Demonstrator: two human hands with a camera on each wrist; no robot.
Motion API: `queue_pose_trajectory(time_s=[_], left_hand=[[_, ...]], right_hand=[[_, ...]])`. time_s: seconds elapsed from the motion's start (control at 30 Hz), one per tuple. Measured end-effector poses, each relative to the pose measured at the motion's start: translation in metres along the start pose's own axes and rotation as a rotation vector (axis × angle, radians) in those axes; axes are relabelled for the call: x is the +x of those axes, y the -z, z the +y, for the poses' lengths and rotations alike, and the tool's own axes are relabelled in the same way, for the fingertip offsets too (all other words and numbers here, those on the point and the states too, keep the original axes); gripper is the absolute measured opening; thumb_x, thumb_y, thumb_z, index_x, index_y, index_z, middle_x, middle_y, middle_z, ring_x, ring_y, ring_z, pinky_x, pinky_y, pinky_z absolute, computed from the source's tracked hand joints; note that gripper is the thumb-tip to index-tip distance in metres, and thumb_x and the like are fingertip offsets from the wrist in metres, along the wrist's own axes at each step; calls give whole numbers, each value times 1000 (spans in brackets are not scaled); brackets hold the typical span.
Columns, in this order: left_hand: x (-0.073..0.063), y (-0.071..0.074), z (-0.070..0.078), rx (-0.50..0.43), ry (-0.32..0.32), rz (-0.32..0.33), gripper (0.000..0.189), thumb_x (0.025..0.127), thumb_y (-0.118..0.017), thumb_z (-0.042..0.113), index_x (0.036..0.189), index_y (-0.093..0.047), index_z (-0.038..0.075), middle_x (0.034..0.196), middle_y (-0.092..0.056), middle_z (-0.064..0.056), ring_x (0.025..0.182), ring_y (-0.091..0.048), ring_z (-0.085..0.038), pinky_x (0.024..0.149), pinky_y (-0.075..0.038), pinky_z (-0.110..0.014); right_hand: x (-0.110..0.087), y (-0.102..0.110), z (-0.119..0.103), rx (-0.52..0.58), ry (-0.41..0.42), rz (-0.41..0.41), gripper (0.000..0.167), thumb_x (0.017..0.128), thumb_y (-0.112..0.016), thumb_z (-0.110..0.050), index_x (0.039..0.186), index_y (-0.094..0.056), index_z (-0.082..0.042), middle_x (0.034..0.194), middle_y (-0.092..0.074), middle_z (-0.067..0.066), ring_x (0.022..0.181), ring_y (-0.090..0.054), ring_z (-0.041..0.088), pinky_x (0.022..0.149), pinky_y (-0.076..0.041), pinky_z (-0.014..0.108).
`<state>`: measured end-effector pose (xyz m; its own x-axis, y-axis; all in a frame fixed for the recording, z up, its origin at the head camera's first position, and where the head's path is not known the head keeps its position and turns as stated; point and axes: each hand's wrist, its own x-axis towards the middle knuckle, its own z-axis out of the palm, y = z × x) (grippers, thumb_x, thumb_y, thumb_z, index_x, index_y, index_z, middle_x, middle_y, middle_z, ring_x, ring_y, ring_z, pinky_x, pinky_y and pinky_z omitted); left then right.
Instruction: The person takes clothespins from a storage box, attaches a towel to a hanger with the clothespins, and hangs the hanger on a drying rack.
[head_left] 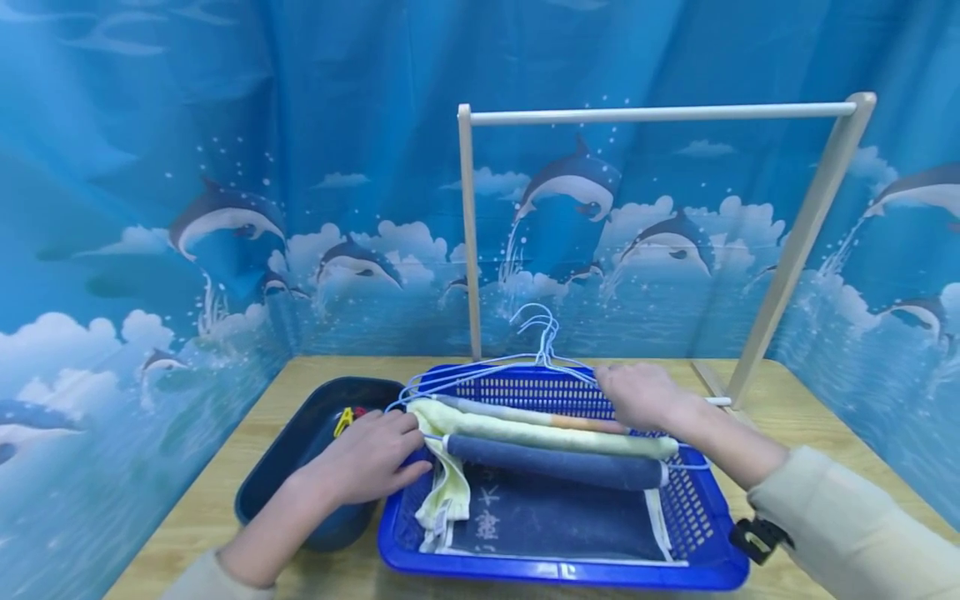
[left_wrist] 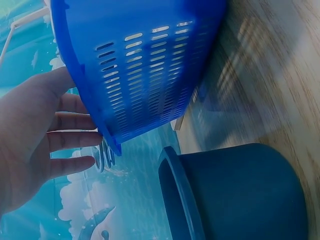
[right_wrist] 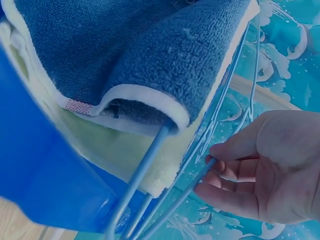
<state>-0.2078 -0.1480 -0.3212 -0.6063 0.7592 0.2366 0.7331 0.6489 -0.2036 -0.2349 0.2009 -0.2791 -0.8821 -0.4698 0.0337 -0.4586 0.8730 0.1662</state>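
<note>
Handling hangers: light-blue hangers (head_left: 542, 357) lie across the blue basket (head_left: 570, 572), hooks up, close together at the necks.
Right hand: right hand (head_left: 637, 397) pinches a hanger wire between thumb and fingers, clear in right wrist view; which hanger, can't tell for sure.
Left hand: left hand (head_left: 367, 458) at basket's left rim, fingers fairly straight and a bit spread, near hanger ends; firm hold not visible.
Wire tips: likely best to pinch lightly near the shoulder, lift both ends level, ease one wire off its neighbours so hooks don't snag. Left fingers should steady the other end without dragging cloth.
Towel tips: keep each fold centred on its bar, else cloth may slide or bunch.
Dark blue towel: dark blue towel (head_left: 555, 462) frontmost, plush, white edging, pale characters on lower part; draped over a hanger bar, hem in basket.
Yellow towel: pale yellow towel (head_left: 555, 436) just behind, left end hanging crumpled.
Rear towel: greyish towel (head_left: 517, 412) with an orange patch, farthest back.
Bin: dark green bin (left_wrist: 240, 195) beside basket on desk (head_left: 195, 508); yellow clip (head_left: 343, 421) inside.
Rack: rail (head_left: 660, 114) behind, bare.
</note>
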Motion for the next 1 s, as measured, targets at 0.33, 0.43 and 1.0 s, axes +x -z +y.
queue_pose_trajectory(time_s=[0.33,0.43,1.0], left_hand=[[-1,0,0,-20,5,-3,24,87,-61,38,77,-56,17,75,-45,6,66,-42,-10,57,-38,-26],[-1,1,0,-20,4,3,24,87,-61,38,77,-56,17,76,-45,6,66,-43,-10,57,-38,-27],[-1,2,0,-24,-29,35,23,86,-63,35,75,-56,17,74,-44,6,64,-42,-10,55,-37,-27]], right_hand=[[-9,5,-2,-51,-26,251,19,78,-51,12,84,-49,-5,64,-43,3,48,-35,16,39,-25,26],[-12,2,-1,-81,-3,358,19,77,-50,12,79,-46,-6,61,-37,2,47,-31,15,37,-23,26],[-23,3,4,-199,-14,332,21,83,-55,10,95,-45,-5,62,-40,7,43,-34,17,33,-28,27]])
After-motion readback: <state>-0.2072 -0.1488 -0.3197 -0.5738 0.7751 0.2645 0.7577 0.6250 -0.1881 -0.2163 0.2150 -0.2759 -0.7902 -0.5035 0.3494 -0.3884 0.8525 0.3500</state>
